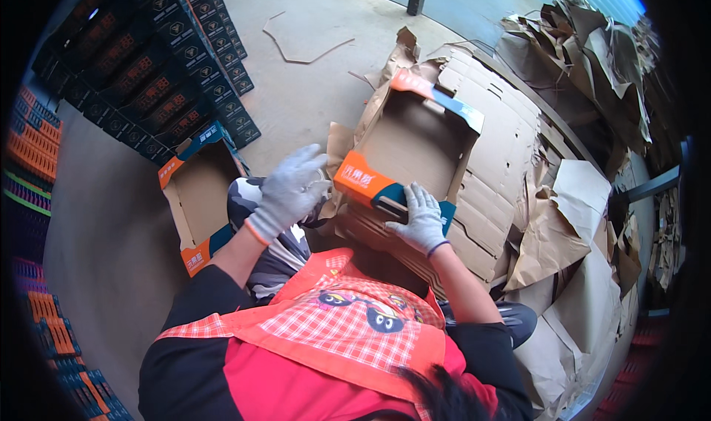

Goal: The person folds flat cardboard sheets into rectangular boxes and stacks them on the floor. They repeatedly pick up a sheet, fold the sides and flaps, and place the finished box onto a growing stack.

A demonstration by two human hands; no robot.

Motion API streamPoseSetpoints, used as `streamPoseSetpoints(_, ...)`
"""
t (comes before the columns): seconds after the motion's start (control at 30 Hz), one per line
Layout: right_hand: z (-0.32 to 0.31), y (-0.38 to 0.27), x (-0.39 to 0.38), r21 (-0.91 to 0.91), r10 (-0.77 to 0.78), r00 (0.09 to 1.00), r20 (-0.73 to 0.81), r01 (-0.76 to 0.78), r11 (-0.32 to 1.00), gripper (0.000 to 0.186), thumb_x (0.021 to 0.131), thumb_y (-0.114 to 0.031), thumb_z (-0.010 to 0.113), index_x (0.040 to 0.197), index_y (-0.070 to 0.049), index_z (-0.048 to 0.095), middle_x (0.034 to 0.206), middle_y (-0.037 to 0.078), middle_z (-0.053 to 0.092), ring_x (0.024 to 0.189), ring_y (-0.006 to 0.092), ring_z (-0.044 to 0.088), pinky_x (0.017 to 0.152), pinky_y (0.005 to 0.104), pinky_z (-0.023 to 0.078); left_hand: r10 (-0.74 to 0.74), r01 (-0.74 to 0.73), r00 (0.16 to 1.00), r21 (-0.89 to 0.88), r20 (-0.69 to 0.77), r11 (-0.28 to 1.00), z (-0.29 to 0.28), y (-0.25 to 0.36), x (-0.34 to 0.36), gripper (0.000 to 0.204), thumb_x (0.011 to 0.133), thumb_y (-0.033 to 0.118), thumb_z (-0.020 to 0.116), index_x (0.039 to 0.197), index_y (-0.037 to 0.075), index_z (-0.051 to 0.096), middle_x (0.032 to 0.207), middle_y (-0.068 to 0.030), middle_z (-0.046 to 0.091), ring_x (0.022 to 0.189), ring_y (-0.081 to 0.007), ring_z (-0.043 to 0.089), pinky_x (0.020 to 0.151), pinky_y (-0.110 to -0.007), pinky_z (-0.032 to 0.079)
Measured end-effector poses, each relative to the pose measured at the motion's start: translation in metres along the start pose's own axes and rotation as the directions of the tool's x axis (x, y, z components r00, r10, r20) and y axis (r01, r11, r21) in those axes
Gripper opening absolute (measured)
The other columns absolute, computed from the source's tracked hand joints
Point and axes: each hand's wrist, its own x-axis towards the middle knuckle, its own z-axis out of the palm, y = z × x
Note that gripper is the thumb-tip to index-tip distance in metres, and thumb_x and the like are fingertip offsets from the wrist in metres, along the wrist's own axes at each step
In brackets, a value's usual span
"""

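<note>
Head view: the orange-and-teal carton point(413, 143) sits on flattened cardboard point(492, 162); the right grip point(421, 221) lies on its near edge, whether clasping I cannot tell; the left grip point(291, 185) hovers just left, loosely open; a second box point(201, 199) is farther left.

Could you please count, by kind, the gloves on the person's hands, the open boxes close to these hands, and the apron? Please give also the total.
Gloves: 2
Open boxes: 2
Apron: 1
Total: 5
</note>
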Motion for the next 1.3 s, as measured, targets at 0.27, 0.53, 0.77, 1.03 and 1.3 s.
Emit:
streamPoseSetpoints(0.27,0.006,0.014,0.073,-0.183,0.093,0.980,0.177,-0.060,0.981,0.076,0.057,-0.040,0.082,0.120,-0.009,0.054,0.106,0.015,0.062,0.099,0.0313,0.059,0.084,0.0442,0.045,-0.537,0.547,0.828,0.447,-0.162,0.708,-0.049,-0.080,-0.186,0.075,0.083,0.029,0.064,0.143,-0.001,0.030,0.149,-0.0214,0.029,0.137,-0.0377,0.028,0.114,-0.044,0.020)
streamPoseSetpoints(0.53,-0.129,-0.152,0.134,0.206,-0.377,0.926,-0.017,0.373,0.905,0.064,0.060,-0.028,0.080,0.112,-0.001,0.055,0.099,0.019,0.060,0.094,0.0368,0.057,0.082,0.0430,0.047,-0.590,0.503,0.807,0.500,0.020,0.705,-0.007,-0.103,-0.273,0.078,0.079,0.033,0.064,0.141,-0.003,0.032,0.147,-0.0204,0.032,0.138,-0.0343,0.028,0.116,-0.045,0.016)
streamPoseSetpoints(0.77,-0.083,-0.329,0.109,0.161,-0.840,0.528,0.127,0.824,0.543,0.069,0.060,-0.032,0.076,0.117,-0.001,0.052,0.099,0.019,0.060,0.093,0.0349,0.059,0.083,0.0437,0.047,-0.561,0.505,0.824,0.339,0.086,0.794,-0.011,-0.082,-0.269,0.045,0.085,0.032,0.055,0.117,0.000,0.055,0.118,-0.0219,0.054,0.111,-0.0350,0.051,0.097,-0.044,0.038)
streamPoseSetpoints(1.03,0.080,-0.354,0.105,0.123,-0.763,0.480,0.433,0.807,0.577,0.080,0.067,-0.041,0.072,0.131,-0.003,0.043,0.110,0.015,0.060,0.101,0.0296,0.059,0.082,0.0410,0.047,-0.416,0.418,0.908,0.118,-0.039,0.901,-0.011,-0.078,-0.254,0.024,0.087,0.025,0.053,0.091,0.002,0.059,0.096,-0.0184,0.060,0.091,-0.0333,0.059,0.086,-0.043,0.045)
streamPoseSetpoints(1.3,0.102,-0.341,0.102,0.215,-0.857,0.460,0.232,0.835,0.506,0.099,0.061,-0.044,0.076,0.139,0.000,0.034,0.124,0.017,0.053,0.115,0.0323,0.051,0.095,0.0483,0.039,-0.314,0.393,0.853,0.116,-0.418,0.912,-0.082,-0.043,-0.299,0.031,0.075,0.012,0.070,0.106,0.007,0.067,0.103,-0.0114,0.067,0.092,-0.0274,0.066,0.080,-0.036,0.055)
